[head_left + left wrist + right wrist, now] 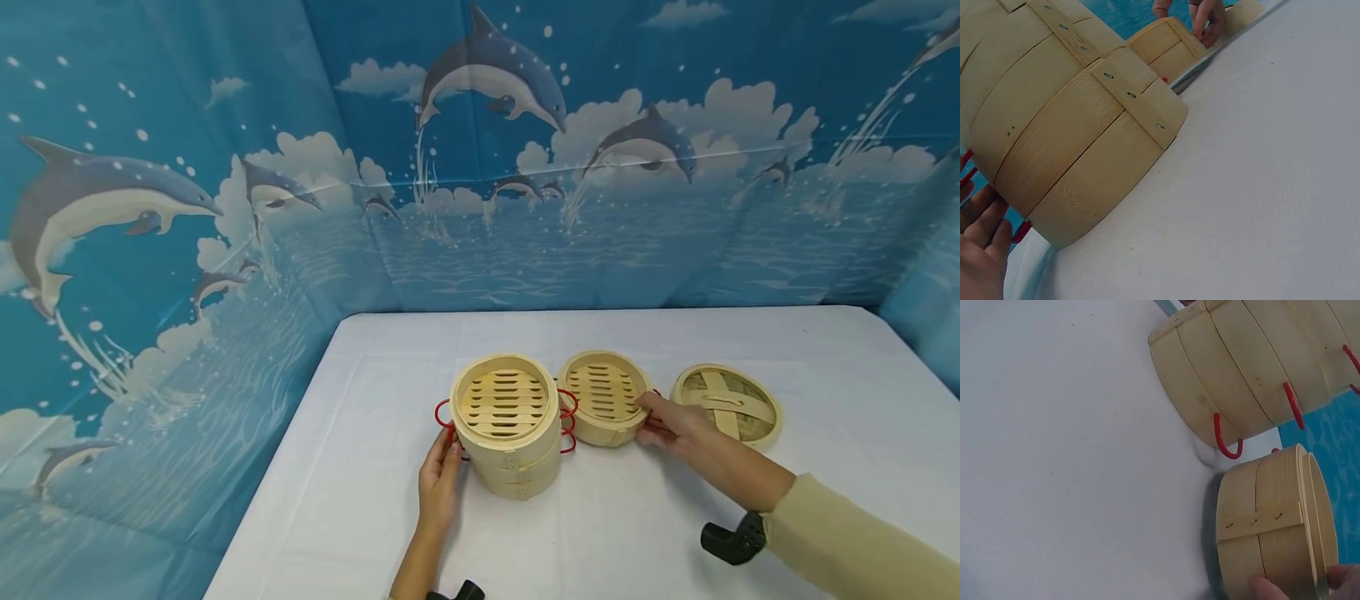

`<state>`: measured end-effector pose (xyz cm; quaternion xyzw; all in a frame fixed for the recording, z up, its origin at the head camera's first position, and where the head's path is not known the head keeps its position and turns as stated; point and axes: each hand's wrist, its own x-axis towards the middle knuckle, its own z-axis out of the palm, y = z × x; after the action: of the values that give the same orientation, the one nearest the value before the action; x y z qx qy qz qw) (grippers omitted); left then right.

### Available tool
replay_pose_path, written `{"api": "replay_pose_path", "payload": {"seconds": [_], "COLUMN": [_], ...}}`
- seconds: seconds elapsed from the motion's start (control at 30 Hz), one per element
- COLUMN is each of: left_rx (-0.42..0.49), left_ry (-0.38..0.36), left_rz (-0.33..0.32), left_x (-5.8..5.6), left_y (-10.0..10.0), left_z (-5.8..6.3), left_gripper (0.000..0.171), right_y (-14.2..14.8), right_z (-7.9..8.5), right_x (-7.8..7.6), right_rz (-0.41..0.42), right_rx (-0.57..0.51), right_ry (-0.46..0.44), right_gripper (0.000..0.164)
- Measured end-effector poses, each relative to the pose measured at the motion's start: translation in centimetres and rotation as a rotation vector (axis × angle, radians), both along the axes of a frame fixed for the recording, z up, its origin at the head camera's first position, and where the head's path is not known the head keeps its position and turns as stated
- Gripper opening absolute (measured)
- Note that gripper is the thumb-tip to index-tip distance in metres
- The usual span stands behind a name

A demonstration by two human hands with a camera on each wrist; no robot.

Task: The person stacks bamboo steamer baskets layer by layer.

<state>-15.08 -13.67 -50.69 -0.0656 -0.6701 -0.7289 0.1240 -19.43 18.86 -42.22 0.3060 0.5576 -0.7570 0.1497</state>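
Note:
A stack of round bamboo steamer baskets [517,467] with red handles stands mid-table, its slatted top facing up. My left hand [438,479] is at the stack's left side, fingers touching it beside the red handles [1022,232]; some fingertips are hidden in the left wrist view. Right of the stack sits a single bamboo steamer basket [600,396], close to the stack's red handles. My right hand [671,425] pinches its right edge, thumb at the rim and a finger against the side wall, as the right wrist view shows.
A round woven bamboo lid [727,404] with a strap handle lies to the right, partly behind my right forearm. A white cloth [337,500] covers the table. Behind the far edge hangs a blue dolphin curtain [480,242].

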Motion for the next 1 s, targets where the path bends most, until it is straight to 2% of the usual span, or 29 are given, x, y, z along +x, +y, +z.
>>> {"api": "replay_pose_path", "payload": {"seconds": [0.1, 0.23, 0.47, 0.67, 0.83, 1.0], "left_rx": [-0.002, -0.012, -0.028, -0.026, -0.013, -0.087], "left_ry": [-0.003, 0.001, -0.021, -0.011, 0.077, 0.245], "left_rz": [0.001, 0.002, 0.008, 0.008, 0.018, 0.052], "left_x": [0.0, 0.0, 0.0, 0.0, 0.1, 0.4], "left_y": [0.1, 0.1, -0.1, -0.1, 0.1, 0.3], "left_z": [-0.1, -0.1, 0.0, -0.1, 0.2, 0.8], "left_gripper": [0.041, 0.041, 0.042, 0.044, 0.052, 0.053], "right_y": [0.3, 0.7, 1.4, 1.0, 0.4, -0.6], "right_z": [0.7, 2.5, 7.5, 11.4, 13.5, 14.8], "right_x": [-0.1, -0.7, -2.1, -2.9, -2.4, -1.8], "right_rz": [0.000, -0.012, 0.065, 0.078, 0.148, 0.210], "right_rx": [0.016, 0.018, -0.034, -0.019, -0.026, -0.045], "right_ry": [0.005, -0.013, 0.015, 0.023, 0.070, 0.102], "right_gripper": [0.012, 0.018, 0.018, 0.026, 0.035, 0.055]}}
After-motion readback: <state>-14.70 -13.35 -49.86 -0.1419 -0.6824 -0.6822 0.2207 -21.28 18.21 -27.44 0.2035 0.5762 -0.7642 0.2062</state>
